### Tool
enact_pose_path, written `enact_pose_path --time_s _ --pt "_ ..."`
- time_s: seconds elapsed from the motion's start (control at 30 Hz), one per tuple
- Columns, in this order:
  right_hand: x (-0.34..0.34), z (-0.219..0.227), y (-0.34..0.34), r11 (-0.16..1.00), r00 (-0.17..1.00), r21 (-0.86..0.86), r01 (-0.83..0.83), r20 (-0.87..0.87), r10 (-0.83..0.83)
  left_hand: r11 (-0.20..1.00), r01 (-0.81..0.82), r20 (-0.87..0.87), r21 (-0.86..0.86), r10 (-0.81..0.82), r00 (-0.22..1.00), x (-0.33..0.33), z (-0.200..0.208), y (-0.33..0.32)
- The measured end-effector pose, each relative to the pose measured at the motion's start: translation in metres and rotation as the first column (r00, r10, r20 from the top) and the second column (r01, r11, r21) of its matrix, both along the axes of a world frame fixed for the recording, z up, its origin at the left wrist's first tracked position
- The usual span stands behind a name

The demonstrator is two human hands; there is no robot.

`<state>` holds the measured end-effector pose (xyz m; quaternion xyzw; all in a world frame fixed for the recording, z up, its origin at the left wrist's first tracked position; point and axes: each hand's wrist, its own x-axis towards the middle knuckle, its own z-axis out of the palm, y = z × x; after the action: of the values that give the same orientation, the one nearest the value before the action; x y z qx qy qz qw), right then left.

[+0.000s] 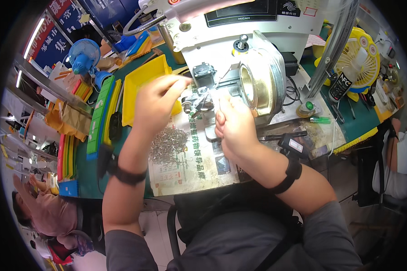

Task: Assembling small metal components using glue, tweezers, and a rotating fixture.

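A white bench machine (257,36) stands before me, with a large brass-coloured ring wheel (262,86) on its right side. My left hand (160,99) is raised at the left of the machine's small metal fixture (198,100). Its thumb and fingertips are pinched together; whatever they hold is too small to make out. Just right of the fixture and beside the wheel, my right hand (235,124) is closed, fingers curled in. What it grips is hidden. A loose heap of thin metal pieces (169,144) lies on printed paper (174,174) below my left hand.
A yellow tray (133,83) sits left of my left hand. Green and yellow trays (99,115) and a blue fan (83,54) stand farther left. On the right are a black spray can (341,83), a yellow fan (359,56) and a metal post (332,49).
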<state>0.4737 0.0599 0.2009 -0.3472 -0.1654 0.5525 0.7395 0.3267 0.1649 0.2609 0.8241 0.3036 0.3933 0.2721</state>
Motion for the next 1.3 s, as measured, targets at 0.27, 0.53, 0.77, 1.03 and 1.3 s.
enact_pose_path --time_s 0.27,0.53,0.77,1.03,1.3 --pt "-0.004 0.001 0.022 1.000 0.985 -0.023 -0.006 0.169 0.010 0.557 0.532 0.216 -0.638 -0.534 0.818 0.035 -0.004 0.038" --pt "0.008 0.003 -0.025 0.984 0.982 0.063 -0.169 0.098 0.162 0.755 0.212 -0.226 0.621 -0.087 0.970 0.015 0.012 -0.062" --pt "0.008 0.010 -0.022 0.969 0.977 0.123 -0.213 0.038 0.210 0.791 0.231 -0.174 0.566 -0.160 0.972 0.018 -0.012 -0.068" --pt "0.008 -0.037 -0.144 0.895 0.778 0.065 -0.441 0.524 0.345 0.759 0.546 -0.312 0.355 -0.455 0.834 -0.018 -0.041 -0.158" --pt "0.014 -0.012 -0.020 0.946 0.947 -0.059 -0.319 0.006 0.320 0.858 0.228 -0.267 0.460 -0.112 0.957 -0.012 -0.029 -0.109"
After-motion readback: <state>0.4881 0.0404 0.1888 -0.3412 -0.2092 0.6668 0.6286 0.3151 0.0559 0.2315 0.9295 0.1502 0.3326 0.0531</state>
